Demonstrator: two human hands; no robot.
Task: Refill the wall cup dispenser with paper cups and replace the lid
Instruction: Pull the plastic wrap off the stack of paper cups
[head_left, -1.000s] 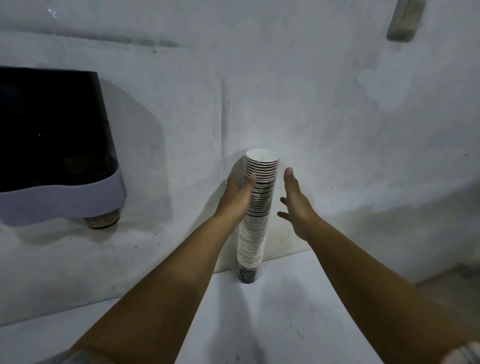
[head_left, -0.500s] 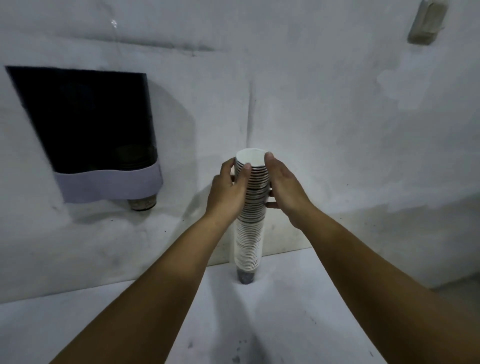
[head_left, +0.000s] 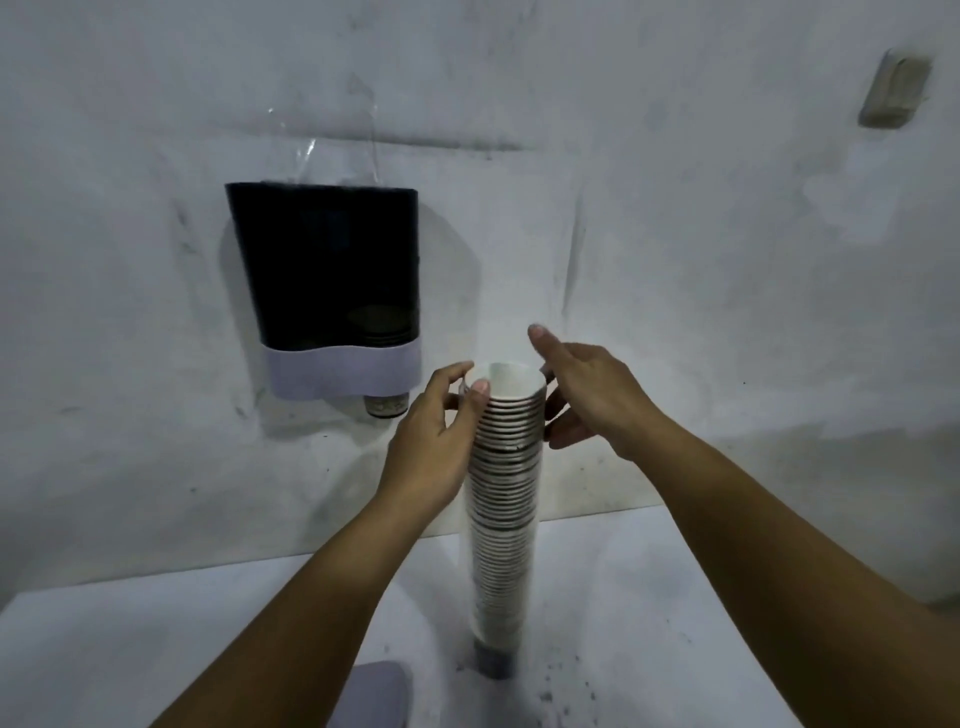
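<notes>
Half a second ago both hands were wrapped round the top of the tall white stack of nested paper cups (head_left: 503, 499). Now the right hand (head_left: 592, 400) has loosened: its thumb is lifted clear above the rim and its fingers, only lightly curved, lie along the stack's right side, whether touching or just beside I cannot tell. The left hand (head_left: 441, 431) keeps its place, thumb tip pressed at the rim and fingers curled round the far side of the top cups. I judge this as a re-grip, probably to separate a batch from the top, so no cups have yet reached the dispenser.

The stack stands upright on the white bench (head_left: 156, 649), near its back edge where it meets the wall, roughly midway along what shows. The wall dispenser, black-bodied with a pale lilac band (head_left: 332, 291), hangs up and to the left, well apart from the stack, its top seemingly uncovered (a clear film rises above it). A flat lilac rounded piece (head_left: 376, 693), likely the lid, lies at the bench's near edge, left of the stack's foot.

The path from stack top to dispenser top looks open. A tall, narrow stack held only at the top may tip.
</notes>
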